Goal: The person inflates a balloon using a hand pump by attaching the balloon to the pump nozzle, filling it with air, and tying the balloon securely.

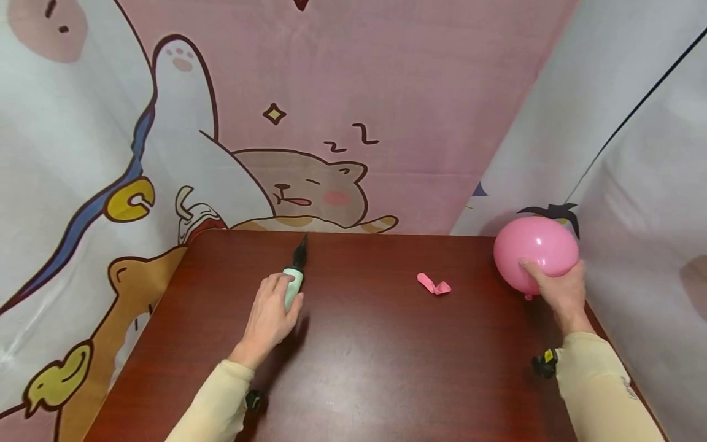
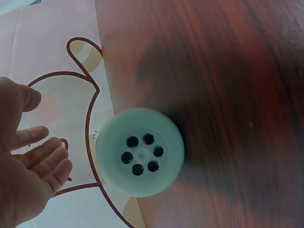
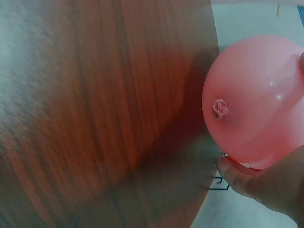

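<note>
In the head view my left hand (image 1: 272,313) is right over a pale green hand pump (image 1: 294,287) with a black nozzle, lying on the table. The left wrist view shows the pump's round, holed end (image 2: 140,152) beside that hand (image 2: 28,156), whose fingers are loosely bent and apart from it. At the right edge of the table, my right hand (image 1: 563,291) holds an inflated pink balloon (image 1: 533,248), thumb across its front. Its knot (image 3: 221,109) faces the right wrist camera. Most of the right fingers are hidden behind the balloon.
A limp, uninflated pink balloon (image 1: 433,285) lies on the brown wooden table (image 1: 375,350) between the hands. Cartoon-printed cloth (image 1: 420,110) hangs behind the table and along both sides, close to its edges.
</note>
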The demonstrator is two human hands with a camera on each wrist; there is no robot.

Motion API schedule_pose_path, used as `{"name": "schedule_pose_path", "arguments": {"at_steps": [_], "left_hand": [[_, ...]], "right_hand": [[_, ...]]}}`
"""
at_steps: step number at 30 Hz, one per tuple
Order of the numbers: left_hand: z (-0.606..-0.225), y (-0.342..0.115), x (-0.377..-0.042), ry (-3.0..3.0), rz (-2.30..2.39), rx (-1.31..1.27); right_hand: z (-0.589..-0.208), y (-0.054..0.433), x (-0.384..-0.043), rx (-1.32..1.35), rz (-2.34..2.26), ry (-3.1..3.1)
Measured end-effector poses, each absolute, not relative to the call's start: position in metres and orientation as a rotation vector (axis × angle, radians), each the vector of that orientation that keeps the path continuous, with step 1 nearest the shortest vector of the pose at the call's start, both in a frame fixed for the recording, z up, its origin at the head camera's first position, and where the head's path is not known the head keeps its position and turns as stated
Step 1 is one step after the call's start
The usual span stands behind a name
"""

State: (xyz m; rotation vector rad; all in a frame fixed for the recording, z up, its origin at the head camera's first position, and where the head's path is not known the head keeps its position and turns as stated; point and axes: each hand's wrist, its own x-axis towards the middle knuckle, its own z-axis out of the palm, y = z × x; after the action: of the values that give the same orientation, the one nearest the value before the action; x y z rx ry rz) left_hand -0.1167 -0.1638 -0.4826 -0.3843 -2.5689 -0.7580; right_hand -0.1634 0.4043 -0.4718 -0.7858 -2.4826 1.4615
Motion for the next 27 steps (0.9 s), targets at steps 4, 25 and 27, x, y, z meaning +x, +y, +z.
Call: {"name": "schedule_pose_path", "arguments": {"at_steps": [4,25,27], "left_hand": [[-0.484,-0.167,-0.116,-2.577,-0.751,-0.371],[-0.487,-0.173,-0.112,-2.618,-0.762,-0.346],[-0.487,-0.174,-0.112,-2.613,-0.765,-0.346]], "right_hand": [[-0.47,0.415,-0.166,-0.78,1.418,-2.513],[-0.446,0.417,-0.159,-0.787,1.098,-2.478],[-0.441,0.411,-0.158,-0.727,1.017,-2.463]]}}
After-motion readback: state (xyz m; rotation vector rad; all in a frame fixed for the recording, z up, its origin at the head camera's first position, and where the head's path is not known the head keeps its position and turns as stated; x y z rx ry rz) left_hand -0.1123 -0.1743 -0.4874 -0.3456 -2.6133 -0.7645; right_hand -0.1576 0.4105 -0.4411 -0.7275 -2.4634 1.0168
